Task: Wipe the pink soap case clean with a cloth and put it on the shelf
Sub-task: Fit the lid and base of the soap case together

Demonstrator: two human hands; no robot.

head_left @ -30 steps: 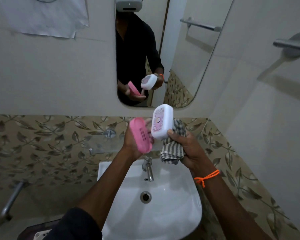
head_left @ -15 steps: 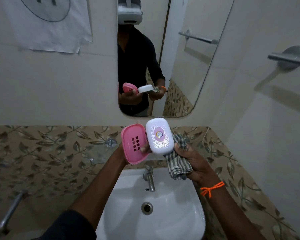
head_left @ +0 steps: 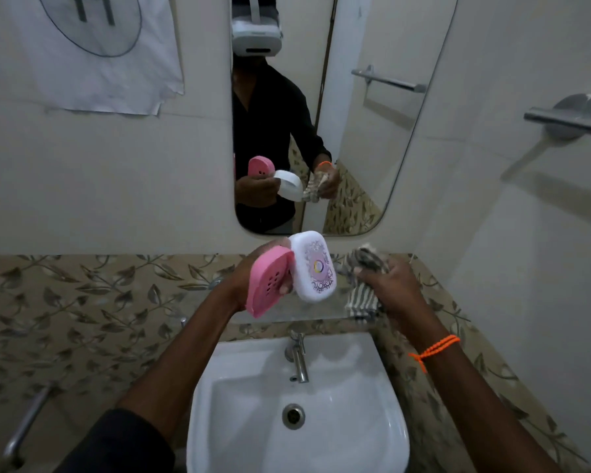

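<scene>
My left hand (head_left: 253, 271) holds both parts of the soap case above the sink: the pink base (head_left: 268, 281) with its drain holes, tilted on edge, and the white lid (head_left: 313, 266) with a printed emblem, leaning against it on the right. My right hand (head_left: 394, 288) is shut on a bunched grey striped cloth (head_left: 364, 268) just right of the lid, apart from it. A glass shelf (head_left: 321, 312) runs along the wall below both hands.
A white sink (head_left: 372, 421) with a chrome tap (head_left: 299, 358) lies below. A mirror (head_left: 355, 131) hangs on the wall ahead. A towel bar (head_left: 567, 122) juts from the right wall. A paper sheet (head_left: 82, 52) is stuck at upper left, a metal rail (head_left: 24, 425) at lower left.
The white lid passed from my right hand to my left, which now holds both parts. My right hand drew away to the right with the cloth.
</scene>
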